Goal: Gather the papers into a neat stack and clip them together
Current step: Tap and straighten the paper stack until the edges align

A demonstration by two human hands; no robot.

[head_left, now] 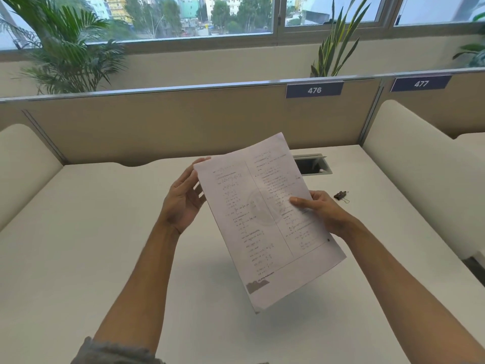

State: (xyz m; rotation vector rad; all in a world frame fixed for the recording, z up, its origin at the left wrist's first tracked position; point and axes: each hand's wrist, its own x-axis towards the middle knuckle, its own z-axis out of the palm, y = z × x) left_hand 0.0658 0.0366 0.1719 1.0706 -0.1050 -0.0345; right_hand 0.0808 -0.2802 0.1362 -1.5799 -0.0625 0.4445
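A stack of printed papers [265, 222] is held up above the white desk [91, 245], tilted with its top edge leaning right. My right hand [322, 211] pinches the stack's right edge, thumb on the front sheet. My left hand [183, 198] is at the upper left edge, palm toward the sheets and fingers spread, fingertips behind or against the paper. A dark binder clip [341, 196] lies on the desk to the right of my right hand, apart from it.
A rectangular cable port [313, 165] is set into the desk behind the papers. Low padded side panels [409, 164] flank the desk, and a beige partition [183, 124] labelled 476 closes the far side. Plants stand beyond it by the window.
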